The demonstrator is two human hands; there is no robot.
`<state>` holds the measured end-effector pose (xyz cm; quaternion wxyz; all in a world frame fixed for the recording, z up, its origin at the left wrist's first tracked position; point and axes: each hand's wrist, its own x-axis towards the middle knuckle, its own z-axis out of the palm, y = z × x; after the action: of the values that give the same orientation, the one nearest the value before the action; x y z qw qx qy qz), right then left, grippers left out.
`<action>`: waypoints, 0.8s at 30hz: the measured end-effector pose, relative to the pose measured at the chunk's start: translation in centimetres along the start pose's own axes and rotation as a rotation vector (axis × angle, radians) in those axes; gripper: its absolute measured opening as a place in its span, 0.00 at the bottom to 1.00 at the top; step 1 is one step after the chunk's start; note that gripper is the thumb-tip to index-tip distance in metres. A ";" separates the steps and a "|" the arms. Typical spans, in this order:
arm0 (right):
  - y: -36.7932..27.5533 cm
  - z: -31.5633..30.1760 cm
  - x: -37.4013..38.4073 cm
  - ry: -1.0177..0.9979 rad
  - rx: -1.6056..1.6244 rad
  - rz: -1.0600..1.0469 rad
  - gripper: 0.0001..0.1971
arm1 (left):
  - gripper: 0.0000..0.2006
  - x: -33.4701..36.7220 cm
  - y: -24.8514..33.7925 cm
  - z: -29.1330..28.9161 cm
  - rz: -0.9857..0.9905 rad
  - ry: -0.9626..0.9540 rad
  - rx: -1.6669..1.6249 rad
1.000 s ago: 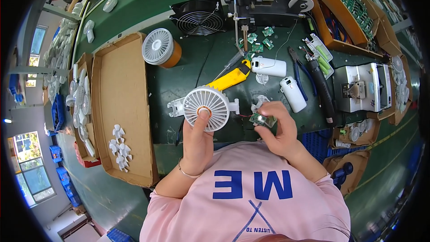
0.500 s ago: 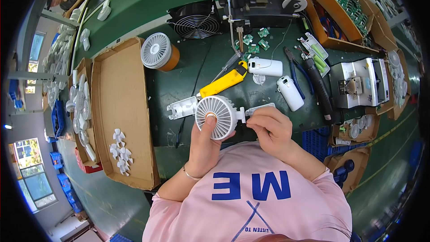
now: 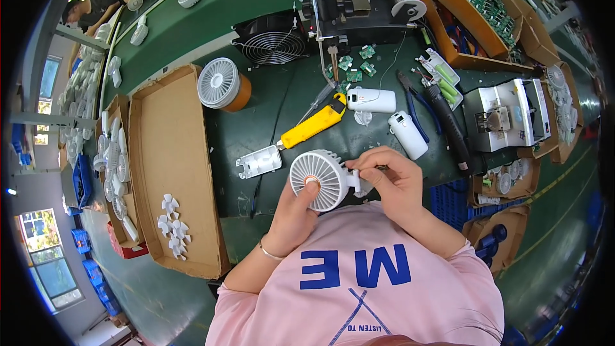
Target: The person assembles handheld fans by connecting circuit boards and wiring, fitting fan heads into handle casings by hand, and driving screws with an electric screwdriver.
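A white handheld fan head (image 3: 315, 186) with a slatted round grille sits in my left hand (image 3: 291, 214), its thumb pressed on the grille's centre. My right hand (image 3: 396, 182) is closed at the fan's short neck (image 3: 352, 180), fingertips drawn together; whatever they pinch is hidden. A white piece shows under the right thumb, its shape mostly covered. Beyond my hands lie an empty white handle shell (image 3: 259, 162), a yellow utility knife (image 3: 314, 125) and two white handle bodies (image 3: 371, 100) (image 3: 409, 135).
Left stands a cardboard tray (image 3: 168, 96) with white fan blades (image 3: 173, 227). An orange tub (image 3: 240, 93), black fan (image 3: 272, 45), soldering stand (image 3: 330, 25), solder spool (image 3: 405, 0), small circuit boards (image 3: 353, 75), pliers (image 3: 418, 106), black tool (image 3: 451, 128) and white machine (image 3: 506, 118) surround the work area.
The fan head has shifted slightly right and down, tilting a little. My right hand has moved in over its neck. The white piece formerly lying behind my right fingers no longer shows there.
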<state>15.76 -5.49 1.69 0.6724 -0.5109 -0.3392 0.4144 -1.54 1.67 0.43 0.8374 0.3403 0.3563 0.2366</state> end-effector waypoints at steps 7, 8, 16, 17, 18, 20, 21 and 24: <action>1.9 -0.4 -0.5 -0.127 -0.419 -0.336 0.03 | 0.29 -0.3 2.0 1.2 0.925 0.109 1.255; 1.6 -0.3 -0.6 -0.156 -0.401 -0.326 0.03 | 0.24 0.1 2.5 1.3 0.958 0.018 1.321; 1.7 -0.7 -1.1 -0.232 -0.396 -0.399 0.04 | 0.16 0.5 4.5 2.1 0.766 -0.157 1.249; 1.8 -0.8 -1.1 -0.225 -0.400 -0.400 0.04 | 0.16 0.6 4.8 2.2 0.781 -0.175 1.267; 2.0 -0.7 -1.1 -0.243 -0.383 -0.415 0.04 | 0.16 0.8 4.8 1.9 0.782 -0.185 1.265; 2.0 -0.6 -1.3 -0.280 -0.365 -0.390 0.05 | 0.14 1.2 4.7 1.3 0.634 -0.280 1.227; 2.0 -0.6 -1.2 -0.269 -0.369 -0.391 0.05 | 0.11 0.9 5.1 1.8 0.626 -0.245 1.279; 2.2 -0.4 -1.2 -0.276 -0.355 -0.331 0.04 | 0.07 1.4 3.8 0.4 0.604 -0.165 1.107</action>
<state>15.14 -6.46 -0.61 0.5784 -0.4972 -0.5736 0.2987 -0.91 4.91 2.80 0.4587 0.8254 0.2482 0.2163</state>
